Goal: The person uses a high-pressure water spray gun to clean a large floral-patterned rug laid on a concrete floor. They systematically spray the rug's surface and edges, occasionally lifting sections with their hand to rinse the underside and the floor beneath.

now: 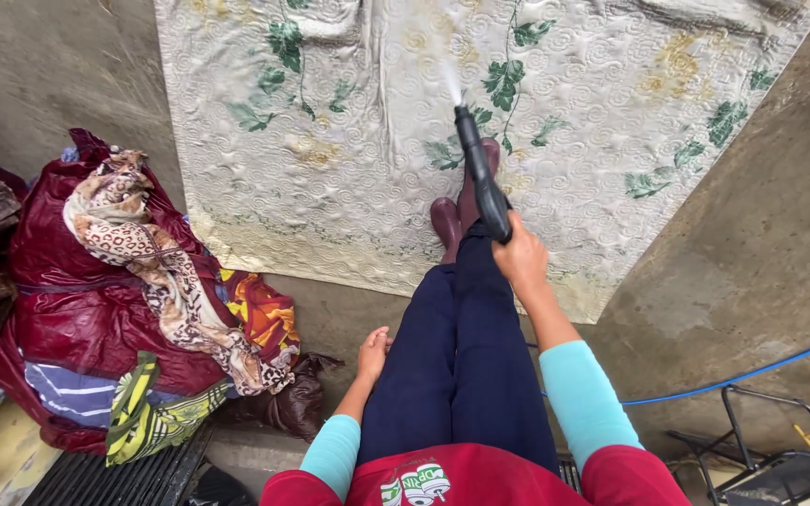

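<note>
My right hand (521, 255) grips spray gun (480, 173), wetting quilt (377, 141). Left hand (373, 354) rests loose on my leg. Dirty edge & clothes pile (133, 300) left

Home washing yard: concrete floor (761, 244), laundry pile (133, 309).

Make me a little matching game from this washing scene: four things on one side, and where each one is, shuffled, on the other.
Things:
1. spray gun
2. left hand
3. quilt
4. pile of clothes

Places:
A. spread flat on the concrete floor
B. heaped at the left of the picture
C. gripped in the right hand
D. resting beside the person's thigh

Pairs: 1-C, 2-D, 3-A, 4-B
</note>
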